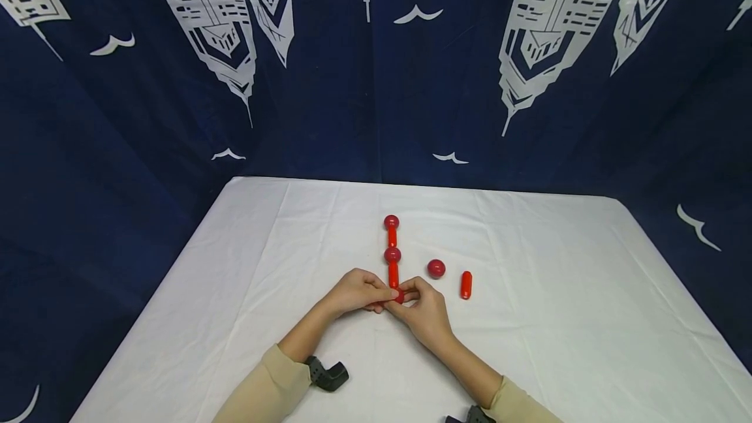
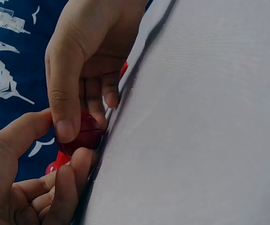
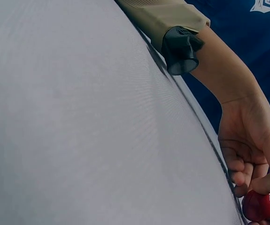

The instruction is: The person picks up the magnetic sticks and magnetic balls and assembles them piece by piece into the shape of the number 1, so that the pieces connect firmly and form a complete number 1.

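1. On the white cloth-covered table [image 1: 558, 318], as seen from the head, pinched a glossy red ball [image 1: 400, 296] in the bent fingers of both the left hand [image 1: 362, 290] and the right hand [image 1: 427, 311], bringing the fingertips close together around it.
2. Straight beyond the glossy red ball, saw a line of parts lying on the cloth: a smooth red near rod [image 1: 393, 274], a shiny round middle ball [image 1: 392, 254], a smooth red far rod [image 1: 391, 236] and a shiny round end ball [image 1: 391, 222], all joined end to end.
3. To the right of that line, saw a loose red ball [image 1: 436, 269] and, farther right, a loose red rod [image 1: 466, 285] with rounded ends, lying apart.
4. Behind the table, saw a dark blue cloth curtain [image 1: 376, 116] printed with white buildings and birds.
5. In the left wrist view, pressed the right thumb on the glossy red ball from above, and set the left fingers against it from the lower left.
6. At the lower right corner of the right wrist view, found the glossy red ball between both hands, seeing only a few right-hand digits at the frame's edge.
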Demonstrator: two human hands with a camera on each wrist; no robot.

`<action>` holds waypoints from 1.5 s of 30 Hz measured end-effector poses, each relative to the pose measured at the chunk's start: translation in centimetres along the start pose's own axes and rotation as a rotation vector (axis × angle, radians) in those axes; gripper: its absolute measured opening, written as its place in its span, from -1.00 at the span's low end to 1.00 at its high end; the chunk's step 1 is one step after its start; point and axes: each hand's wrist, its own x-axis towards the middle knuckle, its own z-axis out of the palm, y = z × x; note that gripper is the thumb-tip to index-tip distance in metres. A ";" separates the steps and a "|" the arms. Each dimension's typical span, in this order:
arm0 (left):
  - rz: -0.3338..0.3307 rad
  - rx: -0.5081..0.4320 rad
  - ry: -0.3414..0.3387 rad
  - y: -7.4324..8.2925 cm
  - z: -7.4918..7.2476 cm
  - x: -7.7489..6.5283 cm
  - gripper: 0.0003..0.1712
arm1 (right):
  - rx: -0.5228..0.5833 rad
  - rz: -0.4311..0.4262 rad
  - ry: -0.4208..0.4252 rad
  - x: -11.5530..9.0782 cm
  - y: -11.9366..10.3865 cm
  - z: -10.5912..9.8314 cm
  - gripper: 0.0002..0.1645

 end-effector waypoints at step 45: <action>0.069 0.067 0.063 -0.9 0.3 0.6 -0.71 | -0.071 0.161 0.099 1.3 0.8 -7.1 -0.88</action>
